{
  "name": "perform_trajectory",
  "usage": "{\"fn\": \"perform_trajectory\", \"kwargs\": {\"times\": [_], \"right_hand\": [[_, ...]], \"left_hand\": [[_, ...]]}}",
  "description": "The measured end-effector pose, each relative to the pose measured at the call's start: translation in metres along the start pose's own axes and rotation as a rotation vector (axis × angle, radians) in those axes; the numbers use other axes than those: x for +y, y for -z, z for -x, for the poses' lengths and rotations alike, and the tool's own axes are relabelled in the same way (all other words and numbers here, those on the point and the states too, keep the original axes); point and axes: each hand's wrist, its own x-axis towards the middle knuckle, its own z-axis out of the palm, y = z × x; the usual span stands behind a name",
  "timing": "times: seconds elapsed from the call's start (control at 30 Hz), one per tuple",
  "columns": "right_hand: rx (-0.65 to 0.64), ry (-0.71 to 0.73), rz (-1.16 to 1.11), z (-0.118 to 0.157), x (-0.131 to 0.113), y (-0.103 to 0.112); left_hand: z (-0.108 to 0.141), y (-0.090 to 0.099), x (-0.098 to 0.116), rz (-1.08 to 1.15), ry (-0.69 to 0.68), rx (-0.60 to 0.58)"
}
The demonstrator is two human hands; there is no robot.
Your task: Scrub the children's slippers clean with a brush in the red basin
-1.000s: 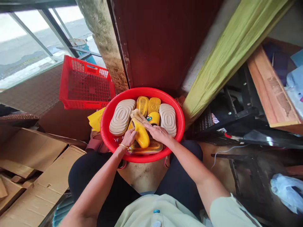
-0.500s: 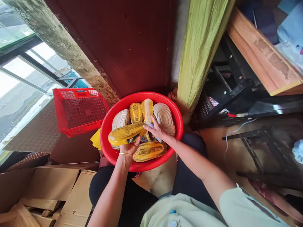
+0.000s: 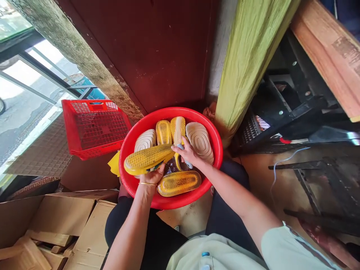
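Note:
My left hand (image 3: 153, 175) grips a yellow slipper (image 3: 146, 159) from below, its textured sole facing up, over the left side of a red basin (image 3: 218, 153). At the slipper's right end, my right hand (image 3: 188, 152) is closed around a grey-blue handle (image 3: 189, 164); what sits at the handle's head is hidden. Inside the basin, a yellow slipper (image 3: 180, 183) lies sole up near the front. Two more yellow slippers (image 3: 163, 132) lean at the back, between a white slipper (image 3: 144, 140) and another white slipper (image 3: 200, 140). Dark liquid (image 3: 171, 166) shows between them.
A red plastic crate (image 3: 97, 129) stands left of the basin. Cardboard boxes (image 3: 62, 219) with wooden pieces fill the lower left. A dark red door panel (image 3: 157, 56) rises behind, beside a post wrapped in yellow-green cloth (image 3: 239, 71). Black metal frames (image 3: 292, 108) stand at right.
The held slipper has tipped so more of its sole faces me, and its left end has shifted slightly left and down. My view has moved a little.

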Motion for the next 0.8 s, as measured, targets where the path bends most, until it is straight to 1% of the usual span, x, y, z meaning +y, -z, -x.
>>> {"fn": "perform_trajectory", "kwargs": {"times": [0.07,0.13,0.2,0.23,0.33,0.4,0.47,0.5,0.57,0.63,0.7,0.73,0.77,0.8], "right_hand": [[0.136,0.031,0.046,-0.006,0.001,0.006],[0.231,0.045,0.087,-0.012,0.0,0.012],[0.266,0.068,0.14,-0.014,-0.003,0.019],[0.263,0.085,0.16,-0.015,-0.004,0.021],[0.238,0.116,0.206,-0.014,-0.008,0.029],[0.254,0.099,0.235,-0.013,-0.01,0.035],[0.273,0.072,0.245,-0.013,-0.01,0.041],[0.274,0.062,0.241,-0.013,-0.011,0.045],[0.263,0.052,0.24,-0.015,-0.012,0.05],[0.234,0.036,0.26,-0.018,-0.014,0.053],[0.198,0.011,0.285,-0.02,-0.016,0.054],[0.179,-0.003,0.297,-0.022,-0.017,0.054],[0.163,-0.014,0.309,-0.023,-0.018,0.055],[0.15,-0.022,0.322,-0.024,-0.019,0.055]], "left_hand": [[0.005,-0.01,0.024,0.092,-0.097,0.063],[0.011,-0.024,0.049,0.14,-0.167,0.073],[0.017,-0.038,0.067,0.142,-0.208,0.072],[0.018,-0.045,0.072,0.134,-0.213,0.082],[0.012,-0.062,0.073,0.106,-0.171,0.174],[-0.001,-0.069,0.068,0.09,-0.143,0.26],[-0.017,-0.075,0.065,0.07,-0.16,0.322],[-0.025,-0.077,0.066,0.057,-0.18,0.336],[-0.042,-0.08,0.07,0.013,-0.202,0.327],[-0.06,-0.083,0.075,-0.065,-0.178,0.293],[-0.075,-0.086,0.077,-0.183,-0.126,0.273],[-0.081,-0.088,0.076,-0.257,-0.113,0.289],[-0.085,-0.088,0.074,-0.351,-0.128,0.318],[-0.086,-0.086,0.07,-0.45,-0.17,0.352]]}}
